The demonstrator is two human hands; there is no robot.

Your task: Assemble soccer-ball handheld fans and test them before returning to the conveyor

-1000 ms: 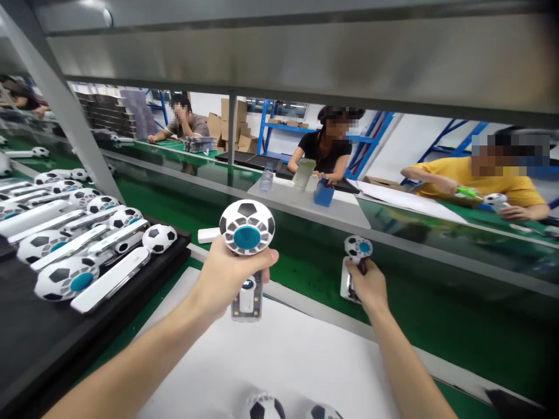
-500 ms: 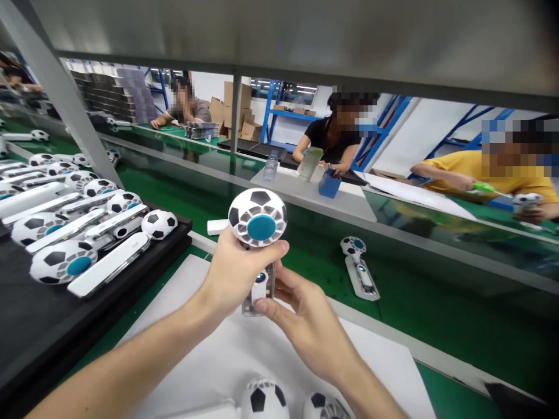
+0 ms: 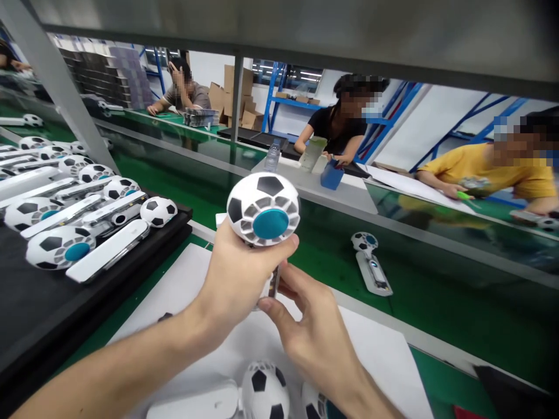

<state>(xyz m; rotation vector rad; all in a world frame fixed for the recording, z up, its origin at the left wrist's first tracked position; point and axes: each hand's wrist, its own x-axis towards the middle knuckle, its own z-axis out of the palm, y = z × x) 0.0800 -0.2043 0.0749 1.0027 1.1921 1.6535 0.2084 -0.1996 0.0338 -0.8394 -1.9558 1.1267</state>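
Observation:
My left hand (image 3: 236, 273) is wrapped round the neck of a soccer-ball handheld fan (image 3: 264, 201), just under its ball-shaped head. The head has black patches, grey vents and a blue disc, and it faces me. Fingers of my right hand (image 3: 310, 314) close on the fan's lower handle, thumb in front. Most of the handle is hidden behind my hands. Below them, on a white sheet (image 3: 375, 349), lie another soccer-ball fan (image 3: 265, 390) and a third one (image 3: 312, 401), partly covered by my right forearm.
On the left a black foam tray (image 3: 35, 302) holds several similar fans (image 3: 61, 247). One fan with its handle open (image 3: 371, 270) lies on the green belt (image 3: 437, 302). Across it stand a bottle (image 3: 273, 156) and a blue box (image 3: 332, 174); several people sit there. A metal shelf (image 3: 279, 29) hangs overhead.
The fan's head has come nearer and tilted to the right, with both hands still on it. My view has shifted slightly. Across the belt, the co-worker in yellow has lowered the green-handled tool.

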